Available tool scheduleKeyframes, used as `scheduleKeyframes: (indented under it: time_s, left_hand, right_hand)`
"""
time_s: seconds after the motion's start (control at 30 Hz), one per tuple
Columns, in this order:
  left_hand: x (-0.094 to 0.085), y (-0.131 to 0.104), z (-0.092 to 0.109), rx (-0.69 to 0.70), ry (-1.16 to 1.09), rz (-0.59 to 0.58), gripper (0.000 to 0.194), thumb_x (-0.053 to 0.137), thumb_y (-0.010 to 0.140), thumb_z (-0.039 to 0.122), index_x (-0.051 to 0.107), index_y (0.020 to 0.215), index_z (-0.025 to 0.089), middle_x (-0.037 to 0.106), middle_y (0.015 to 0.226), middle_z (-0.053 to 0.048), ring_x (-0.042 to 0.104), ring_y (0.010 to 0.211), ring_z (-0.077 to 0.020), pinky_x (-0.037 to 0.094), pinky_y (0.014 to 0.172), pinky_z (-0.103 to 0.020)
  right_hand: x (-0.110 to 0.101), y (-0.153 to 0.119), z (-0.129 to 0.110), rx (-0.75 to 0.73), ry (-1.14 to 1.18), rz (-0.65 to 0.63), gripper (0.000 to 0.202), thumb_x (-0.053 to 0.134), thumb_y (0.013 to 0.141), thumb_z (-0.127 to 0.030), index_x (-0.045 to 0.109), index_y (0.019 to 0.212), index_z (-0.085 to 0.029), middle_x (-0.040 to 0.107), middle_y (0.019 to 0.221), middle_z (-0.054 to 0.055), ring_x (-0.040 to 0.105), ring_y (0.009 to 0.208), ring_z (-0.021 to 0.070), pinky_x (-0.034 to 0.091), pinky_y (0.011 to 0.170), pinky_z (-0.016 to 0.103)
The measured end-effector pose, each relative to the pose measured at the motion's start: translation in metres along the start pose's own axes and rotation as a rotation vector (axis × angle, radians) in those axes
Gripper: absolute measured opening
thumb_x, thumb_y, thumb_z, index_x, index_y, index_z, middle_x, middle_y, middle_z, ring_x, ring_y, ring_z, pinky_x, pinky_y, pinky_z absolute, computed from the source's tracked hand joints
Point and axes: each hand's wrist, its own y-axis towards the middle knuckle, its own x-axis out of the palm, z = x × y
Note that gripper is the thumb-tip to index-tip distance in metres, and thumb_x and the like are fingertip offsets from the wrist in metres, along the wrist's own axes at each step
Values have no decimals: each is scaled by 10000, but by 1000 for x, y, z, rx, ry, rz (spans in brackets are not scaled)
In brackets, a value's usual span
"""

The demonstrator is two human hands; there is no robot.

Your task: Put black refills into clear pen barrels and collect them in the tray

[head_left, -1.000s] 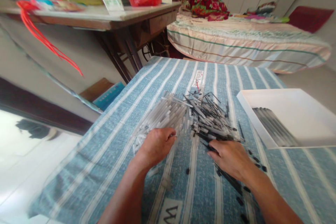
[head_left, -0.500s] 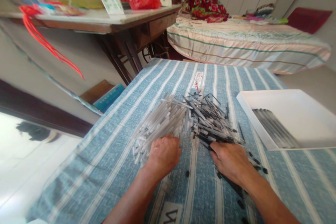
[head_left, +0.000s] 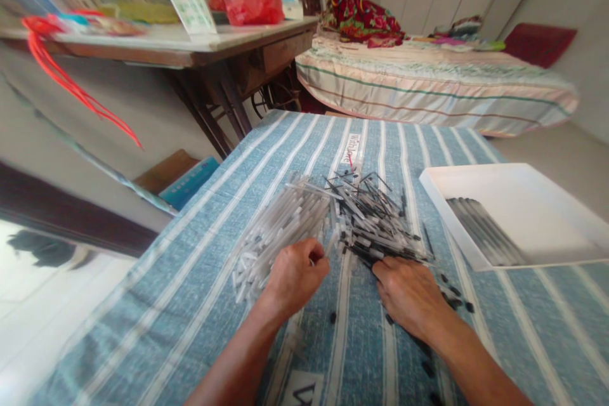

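My left hand (head_left: 297, 276) is closed in a pinch at the near edge of a pile of translucent white plastic tubes (head_left: 280, 225), which look like pen barrels. A clear tube (head_left: 331, 242) sticks out past its thumb and fingertips. My right hand (head_left: 409, 292) lies palm down with curled fingers at the near side of a second heap, thin black-and-clear sticks like pen refills (head_left: 375, 216). Its fingertips are hidden among black pieces, so what they hold cannot be made out. Small black caps (head_left: 455, 292) are scattered around and under the right wrist.
To the right stands a shallow white tray (head_left: 537, 171) with several dark-filled pens (head_left: 485, 231) side by side. A blue striped cloth (head_left: 190, 304) covers the table. Behind are a wooden desk (head_left: 285, 44) with a red plastic bag (head_left: 252, 0) and a bed (head_left: 428, 82).
My left hand has opened a small gap between thumb and fingers and turned slightly, with a clear tube now showing. My right hand stays by the dark heap. The whole view has shifted slightly.
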Motion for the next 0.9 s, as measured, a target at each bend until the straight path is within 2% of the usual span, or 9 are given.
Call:
scheduleKeyframes:
  time_s: [0.17, 0.27, 0.33, 0.4, 0.53, 0.6, 0.73, 0.83, 0.9]
  left_hand:
    - [2, 1, -1, -98, -701, -71, 160, 572, 705, 286, 540, 777, 147, 602, 610, 22, 458, 429, -65, 320, 410, -179]
    - [1, -1, 2, -139, -901, -67, 308, 618, 683, 270, 526, 952, 150, 600, 588, 35, 440, 384, -56, 252, 351, -156]
    - [1, -2, 3, -132, -956, -60, 447, 625, 682, 253, 508, 1104, 161, 584, 553, 51, 437, 365, -60, 244, 333, -152]
    - [1, -3, 4, -116, -988, -86, 472, 619, 690, 239, 527, 1146, 159, 593, 557, 43, 444, 364, -62, 265, 328, -155]
    - [6, -4, 2, -124, -1021, -162, 229, 601, 712, 229, 649, 898, 105, 641, 623, -13, 455, 375, -50, 347, 355, -171]
    - [9, -4, 0, -115, -1050, -189, 213, 592, 718, 222, 654, 883, 103, 659, 657, -30, 470, 384, -54, 376, 369, -181]
    - [10, -6, 0, -64, -1112, -213, 262, 599, 691, 195, 631, 939, 116, 675, 732, -48, 572, 483, -106, 413, 399, -194]
    - [10, -6, 3, -34, -1043, -177, 297, 637, 640, 161, 602, 933, 127, 659, 685, -15, 561, 471, -95, 394, 395, -176]
    - [11, -6, 4, -24, -939, -142, 267, 647, 642, 179, 593, 898, 128, 623, 608, 17, 526, 430, -79, 355, 372, -162]
  right_hand:
    - [-1, -1, -2, -2, 5, 5, 219, 450, 783, -61, 639, 839, -157, 657, 866, 98, 611, 835, 238, 397, 725, 313]
    - [0, 0, -6, 14, -7, 15, 249, 410, 806, -51, 637, 818, -154, 659, 839, 99, 616, 807, 234, 394, 699, 315]
    - [2, 1, -7, 27, -9, 22, 249, 404, 820, -64, 636, 806, -154, 660, 828, 97, 619, 793, 231, 389, 684, 312]
    - [5, 2, -8, 41, -9, 36, 232, 418, 820, -76, 635, 797, -155, 659, 822, 92, 618, 793, 229, 385, 682, 310]
    - [10, 3, -8, 48, -9, 94, 203, 454, 805, -93, 635, 762, -172, 650, 790, 75, 614, 769, 226, 381, 675, 311]
    - [11, 3, -7, 55, 1, 147, 198, 466, 804, -107, 635, 739, -189, 644, 761, 62, 613, 737, 217, 382, 658, 306]
    - [11, 2, 0, 63, 85, 320, 188, 474, 800, -117, 630, 732, -196, 636, 730, 45, 617, 711, 211, 397, 627, 295]
    - [12, 2, 10, 33, 210, 478, 175, 468, 797, -107, 628, 759, -167, 644, 692, 45, 623, 667, 203, 423, 616, 291]
    - [12, 1, 16, 6, 340, 604, 177, 470, 815, -129, 642, 855, -142, 671, 726, 58, 634, 664, 194, 451, 629, 288]
